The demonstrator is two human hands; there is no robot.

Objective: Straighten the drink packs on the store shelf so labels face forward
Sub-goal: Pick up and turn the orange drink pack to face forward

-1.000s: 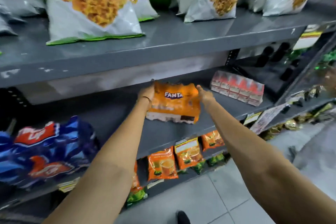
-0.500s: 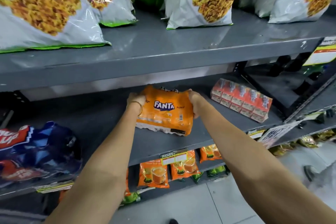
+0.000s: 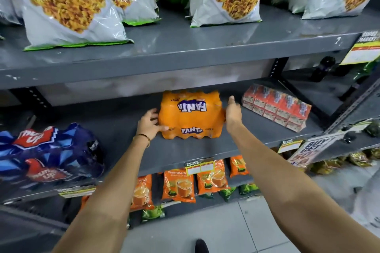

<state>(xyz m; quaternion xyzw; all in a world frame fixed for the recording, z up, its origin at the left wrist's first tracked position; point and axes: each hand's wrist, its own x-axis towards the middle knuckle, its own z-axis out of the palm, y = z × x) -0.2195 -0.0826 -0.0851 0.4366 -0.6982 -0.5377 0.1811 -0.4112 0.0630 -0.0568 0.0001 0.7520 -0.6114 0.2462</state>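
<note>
An orange shrink-wrapped Fanta pack (image 3: 191, 117) stands on the grey middle shelf (image 3: 185, 150), its front Fanta label facing me near the bottom and a second logo upside down on top. My left hand (image 3: 149, 124) presses the pack's lower left side, thumb along the front edge. Flat against the pack's right side lies my right hand (image 3: 233, 113), thumb pointing up. A blue Thums Up pack (image 3: 47, 156) lies at the left of the same shelf, and a red juice carton pack (image 3: 276, 109) sits angled at the right.
Large snack bags (image 3: 67, 4) line the upper shelf just above. Orange tea pouches (image 3: 178, 186) hang below, under a price tag (image 3: 199, 167). A promo sign (image 3: 312, 150) sticks out at the right shelf edge. Tiled floor lies beneath.
The Fanta pack has gone from tilted and lifted to standing on the shelf, farther back, with its label forward. Both hands slid down to its sides.
</note>
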